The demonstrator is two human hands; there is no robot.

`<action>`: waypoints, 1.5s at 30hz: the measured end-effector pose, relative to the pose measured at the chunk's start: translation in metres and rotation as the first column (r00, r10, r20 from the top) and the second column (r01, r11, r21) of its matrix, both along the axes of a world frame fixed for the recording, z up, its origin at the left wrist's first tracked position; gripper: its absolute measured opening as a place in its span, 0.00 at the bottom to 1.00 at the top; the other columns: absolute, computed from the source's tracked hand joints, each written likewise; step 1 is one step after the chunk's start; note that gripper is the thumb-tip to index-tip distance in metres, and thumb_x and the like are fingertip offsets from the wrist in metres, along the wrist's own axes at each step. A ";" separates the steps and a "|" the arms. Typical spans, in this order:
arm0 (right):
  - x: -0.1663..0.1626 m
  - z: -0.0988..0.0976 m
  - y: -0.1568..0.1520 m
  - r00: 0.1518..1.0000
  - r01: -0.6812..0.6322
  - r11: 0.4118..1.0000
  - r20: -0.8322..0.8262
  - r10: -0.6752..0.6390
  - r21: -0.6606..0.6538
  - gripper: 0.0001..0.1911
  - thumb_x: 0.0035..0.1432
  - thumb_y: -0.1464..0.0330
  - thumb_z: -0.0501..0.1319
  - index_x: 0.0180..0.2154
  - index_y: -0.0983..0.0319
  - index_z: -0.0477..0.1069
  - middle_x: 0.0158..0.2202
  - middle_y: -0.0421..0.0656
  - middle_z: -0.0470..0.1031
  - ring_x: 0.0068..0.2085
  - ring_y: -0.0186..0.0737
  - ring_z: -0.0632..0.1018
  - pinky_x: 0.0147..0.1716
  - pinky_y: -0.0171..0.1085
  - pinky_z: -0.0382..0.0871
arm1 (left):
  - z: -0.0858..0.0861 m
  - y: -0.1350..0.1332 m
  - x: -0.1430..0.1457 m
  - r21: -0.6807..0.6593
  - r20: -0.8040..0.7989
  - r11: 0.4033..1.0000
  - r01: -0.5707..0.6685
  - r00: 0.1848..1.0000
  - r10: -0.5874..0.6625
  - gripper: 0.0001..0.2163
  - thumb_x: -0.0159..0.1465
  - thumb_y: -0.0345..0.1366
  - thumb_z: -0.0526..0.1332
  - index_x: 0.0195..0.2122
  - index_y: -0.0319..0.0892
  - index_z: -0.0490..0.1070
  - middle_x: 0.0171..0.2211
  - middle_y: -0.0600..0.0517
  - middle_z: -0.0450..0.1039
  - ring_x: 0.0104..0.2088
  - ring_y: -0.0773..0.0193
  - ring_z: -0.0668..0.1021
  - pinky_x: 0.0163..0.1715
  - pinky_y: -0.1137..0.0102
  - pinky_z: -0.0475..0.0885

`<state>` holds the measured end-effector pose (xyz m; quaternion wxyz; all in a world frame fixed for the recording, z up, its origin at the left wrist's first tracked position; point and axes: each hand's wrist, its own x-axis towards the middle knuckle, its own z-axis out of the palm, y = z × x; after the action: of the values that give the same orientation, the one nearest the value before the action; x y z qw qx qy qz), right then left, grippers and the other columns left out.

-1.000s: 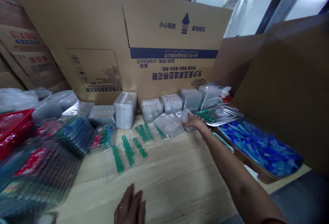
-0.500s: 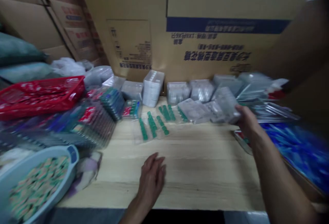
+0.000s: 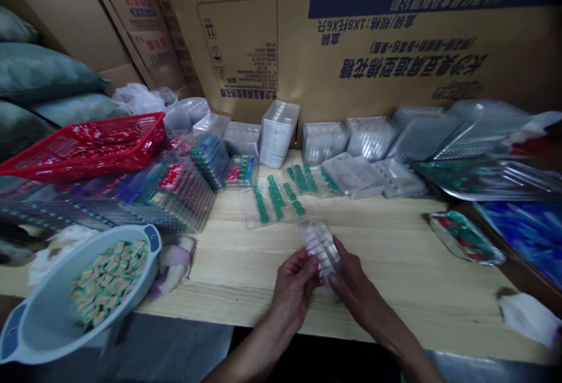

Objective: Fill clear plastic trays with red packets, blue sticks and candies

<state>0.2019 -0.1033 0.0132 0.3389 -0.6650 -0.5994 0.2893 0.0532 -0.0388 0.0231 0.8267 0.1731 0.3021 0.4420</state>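
Both hands meet over the wooden table [image 3: 395, 254] near its front edge. A clear plastic blister tray [image 3: 319, 242] sits between them, tilted away from me. My left hand [image 3: 295, 286] pinches its left side and my right hand [image 3: 351, 280] grips its right side from below. Just beyond lie clear trays filled with green pieces [image 3: 281, 192]. Empty clear trays [image 3: 353, 175] rest further back.
A light blue bowl of small coloured pieces [image 3: 88, 289] sits at the front left, a red basket [image 3: 88, 143] behind it, stacks of packed trays [image 3: 175, 190] between. Stacks of clear trays [image 3: 277, 134] line the cardboard wall. A box of blue items [image 3: 527, 231] stands right.
My right hand lifted a clear tray from the back stacks and brought it to the front. My left hand rose off the table and took hold of it. The view tilted down.
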 end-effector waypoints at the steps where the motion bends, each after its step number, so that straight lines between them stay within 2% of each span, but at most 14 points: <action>1: -0.001 0.003 0.000 1.000 -0.015 1.000 -0.005 0.015 -0.012 0.42 0.68 0.48 0.53 0.73 0.53 0.38 0.66 0.53 0.59 0.66 0.54 0.63 0.64 0.56 0.59 | -0.001 0.000 -0.001 -0.017 0.026 1.000 0.013 1.000 -0.013 0.19 0.44 0.38 0.81 0.33 0.38 0.79 0.29 0.53 0.77 0.28 0.71 0.76 0.31 0.76 0.71; 5: -0.009 0.007 0.005 0.996 -0.017 1.000 -0.087 0.015 -0.015 0.44 0.67 0.46 0.53 0.74 0.58 0.38 0.66 0.55 0.57 0.66 0.55 0.62 0.64 0.55 0.59 | 0.002 0.004 0.000 -0.019 0.067 0.999 0.050 0.997 -0.048 0.19 0.44 0.39 0.81 0.35 0.37 0.80 0.32 0.51 0.79 0.32 0.70 0.77 0.35 0.76 0.72; 10: -0.011 -0.002 0.008 0.978 0.000 0.999 -0.207 -0.010 -0.050 0.47 0.64 0.45 0.56 0.74 0.58 0.41 0.69 0.54 0.54 0.68 0.57 0.58 0.65 0.56 0.57 | 0.002 0.006 0.001 -0.019 0.045 0.999 0.030 0.999 -0.029 0.19 0.44 0.40 0.81 0.33 0.37 0.80 0.30 0.52 0.77 0.28 0.72 0.75 0.32 0.76 0.70; 17: -0.018 -0.006 0.007 0.940 0.107 0.994 -0.328 -0.095 0.018 0.47 0.60 0.46 0.61 0.72 0.57 0.48 0.69 0.50 0.57 0.69 0.56 0.58 0.68 0.56 0.50 | 0.011 0.000 0.002 0.122 -0.082 0.992 0.019 0.997 -0.009 0.18 0.51 0.45 0.77 0.32 0.36 0.76 0.26 0.54 0.72 0.27 0.73 0.70 0.30 0.76 0.65; 23: 0.018 0.006 0.003 0.745 0.333 0.942 -0.598 -0.295 -0.050 0.45 0.59 0.44 0.58 0.70 0.57 0.54 0.68 0.48 0.61 0.66 0.61 0.64 0.65 0.58 0.57 | 0.001 0.017 -0.001 0.153 -0.260 0.988 0.017 0.965 0.024 0.24 0.46 0.53 0.76 0.25 0.39 0.68 0.19 0.58 0.64 0.21 0.73 0.64 0.23 0.74 0.58; 25: 0.045 0.018 -0.003 0.774 0.446 0.895 -0.491 -0.400 -0.027 0.47 0.57 0.42 0.58 0.70 0.56 0.54 0.67 0.48 0.62 0.66 0.62 0.64 0.65 0.60 0.55 | -0.010 0.021 0.003 0.176 -0.339 0.980 0.097 0.940 -0.032 0.24 0.47 0.55 0.74 0.24 0.40 0.67 0.18 0.57 0.64 0.20 0.72 0.64 0.22 0.73 0.58; 28: 0.076 0.037 -0.014 0.833 0.541 0.832 -0.207 -0.513 0.118 0.47 0.56 0.42 0.59 0.71 0.55 0.53 0.70 0.47 0.57 0.68 0.62 0.58 0.67 0.60 0.47 | -0.026 0.019 0.011 0.233 -0.460 0.944 0.233 0.882 -0.105 0.22 0.52 0.54 0.70 0.28 0.39 0.70 0.20 0.57 0.64 0.21 0.70 0.65 0.24 0.72 0.61; 30: 0.083 0.045 -0.021 0.843 0.536 0.822 -0.077 -0.532 0.189 0.47 0.58 0.43 0.58 0.72 0.55 0.50 0.71 0.48 0.53 0.69 0.62 0.56 0.67 0.60 0.46 | -0.031 0.016 0.014 0.325 -0.537 0.920 0.219 0.843 -0.011 0.21 0.54 0.51 0.70 0.39 0.38 0.73 0.24 0.56 0.67 0.24 0.68 0.68 0.27 0.71 0.64; 32: 0.076 0.050 -0.026 0.864 0.493 0.841 -0.014 -0.503 0.223 0.47 0.60 0.44 0.58 0.72 0.56 0.48 0.72 0.49 0.52 0.70 0.63 0.55 0.67 0.61 0.47 | -0.026 0.013 0.013 0.447 -0.582 0.882 0.149 0.797 0.161 0.21 0.56 0.47 0.70 0.46 0.40 0.72 0.29 0.55 0.69 0.29 0.67 0.70 0.32 0.71 0.66; 34: 0.058 0.051 -0.030 0.909 0.411 0.885 -0.023 -0.417 0.219 0.45 0.61 0.45 0.58 0.72 0.55 0.47 0.72 0.48 0.51 0.70 0.61 0.54 0.68 0.60 0.47 | -0.010 0.009 0.007 0.507 -0.569 0.851 0.134 0.794 0.214 0.17 0.58 0.45 0.70 0.44 0.40 0.74 0.33 0.53 0.71 0.32 0.67 0.71 0.34 0.71 0.66; 36: 0.034 0.049 -0.031 0.951 0.306 0.935 -0.099 -0.292 0.179 0.42 0.63 0.46 0.57 0.72 0.51 0.48 0.72 0.44 0.50 0.71 0.58 0.53 0.68 0.59 0.49 | 0.013 0.003 0.002 0.448 -0.479 0.877 0.175 0.875 0.070 0.15 0.58 0.45 0.70 0.39 0.39 0.75 0.32 0.52 0.72 0.31 0.67 0.72 0.33 0.72 0.66; 39: 0.003 0.042 -0.031 0.967 0.171 0.977 -0.213 -0.142 0.125 0.39 0.65 0.48 0.57 0.72 0.48 0.48 0.72 0.42 0.51 0.71 0.55 0.54 0.68 0.56 0.54 | 0.045 -0.007 -0.003 0.271 -0.172 0.941 0.202 0.972 -0.159 0.18 0.53 0.45 0.74 0.37 0.39 0.76 0.28 0.53 0.72 0.26 0.68 0.72 0.28 0.73 0.66; 42: -0.010 0.028 -0.026 0.968 0.075 0.991 -0.248 -0.045 0.114 0.39 0.66 0.50 0.56 0.72 0.49 0.47 0.72 0.43 0.52 0.70 0.56 0.56 0.65 0.53 0.62 | 0.057 -0.011 -0.002 0.146 -0.002 0.981 0.128 0.992 -0.129 0.18 0.47 0.41 0.78 0.32 0.38 0.75 0.24 0.55 0.71 0.22 0.71 0.71 0.25 0.74 0.65; 45: -0.012 0.013 -0.019 0.973 0.039 0.990 -0.232 -0.007 0.135 0.38 0.67 0.50 0.55 0.72 0.49 0.46 0.72 0.44 0.53 0.69 0.57 0.58 0.63 0.53 0.65 | 0.056 -0.010 -0.004 0.124 0.002 0.989 0.078 0.997 -0.079 0.18 0.46 0.41 0.79 0.30 0.37 0.75 0.23 0.55 0.72 0.21 0.72 0.71 0.25 0.75 0.65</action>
<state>0.1900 -0.1228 0.0266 0.4549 -0.6086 -0.5668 0.3186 0.0494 -0.0490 0.0791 0.8321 0.2343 0.2645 0.4276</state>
